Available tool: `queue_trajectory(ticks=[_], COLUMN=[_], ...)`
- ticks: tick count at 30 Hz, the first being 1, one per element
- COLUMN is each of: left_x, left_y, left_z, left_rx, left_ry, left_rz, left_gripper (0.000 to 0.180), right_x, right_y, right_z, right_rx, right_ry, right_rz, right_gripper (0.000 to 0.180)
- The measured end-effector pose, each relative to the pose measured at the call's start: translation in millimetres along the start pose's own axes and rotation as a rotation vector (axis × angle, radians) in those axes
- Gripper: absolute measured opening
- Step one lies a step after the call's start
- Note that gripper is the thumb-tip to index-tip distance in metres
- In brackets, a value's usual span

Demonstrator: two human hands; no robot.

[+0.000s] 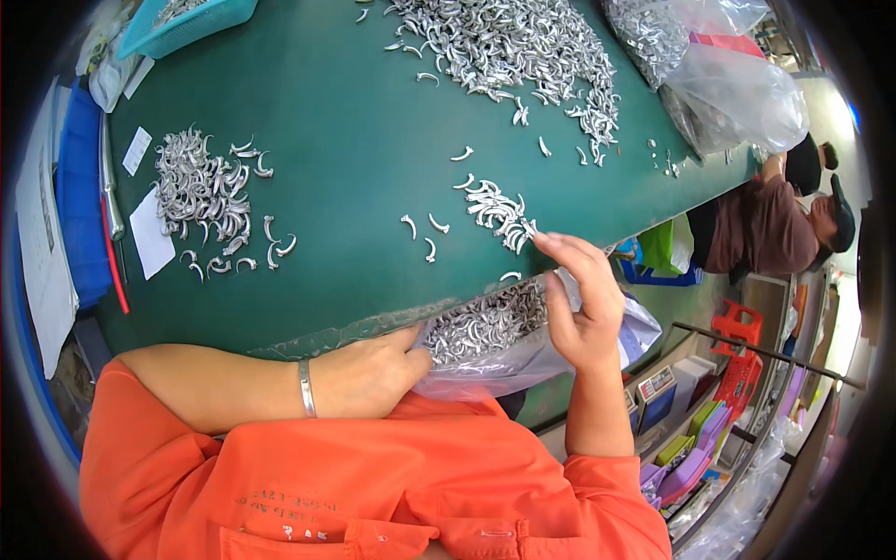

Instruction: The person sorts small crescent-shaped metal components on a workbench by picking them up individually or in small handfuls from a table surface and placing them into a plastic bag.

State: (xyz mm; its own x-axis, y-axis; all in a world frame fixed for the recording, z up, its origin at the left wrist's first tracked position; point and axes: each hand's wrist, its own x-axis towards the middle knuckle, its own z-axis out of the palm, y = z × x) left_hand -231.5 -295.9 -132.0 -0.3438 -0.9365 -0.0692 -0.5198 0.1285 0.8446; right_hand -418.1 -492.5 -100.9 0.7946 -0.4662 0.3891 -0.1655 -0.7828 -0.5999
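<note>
The right hand (594, 313), thumb and forefinger spread, reaches a small cluster of curved silver pieces (495, 213) on a green table (327, 187). The left hand (381, 378), finger state hidden, meets a part-filled plastic bag (485, 371); a large heap (523, 47) lies outside it.

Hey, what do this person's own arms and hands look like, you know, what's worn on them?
The left hand and right hand are both ungloved. A narrow, silver-coloured bangle sits by the left wrist; none shows on the right. The orange sleeves end around the elbows.
</note>
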Motion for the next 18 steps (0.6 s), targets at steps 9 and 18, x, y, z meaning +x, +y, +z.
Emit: queue_trajectory(ticks=[9, 18], left_x=[1.4, 0.9], left_y=[2.7, 0.3], left_z=[-5.2, -2.1], left_rx=[-0.035, -0.024], left_ry=[-0.061, -0.038], left_rz=[-0.05, -0.027], left_gripper=[0.018, 0.017], right_x=[-1.7, 1.8], right_y=[-1.7, 0.4], right_z=[3.4, 5.6], right_rx=[0.01, 0.02], right_ry=[-0.092, -0.121], right_rz=[-0.043, -0.105], right_gripper=[0.038, 0.044])
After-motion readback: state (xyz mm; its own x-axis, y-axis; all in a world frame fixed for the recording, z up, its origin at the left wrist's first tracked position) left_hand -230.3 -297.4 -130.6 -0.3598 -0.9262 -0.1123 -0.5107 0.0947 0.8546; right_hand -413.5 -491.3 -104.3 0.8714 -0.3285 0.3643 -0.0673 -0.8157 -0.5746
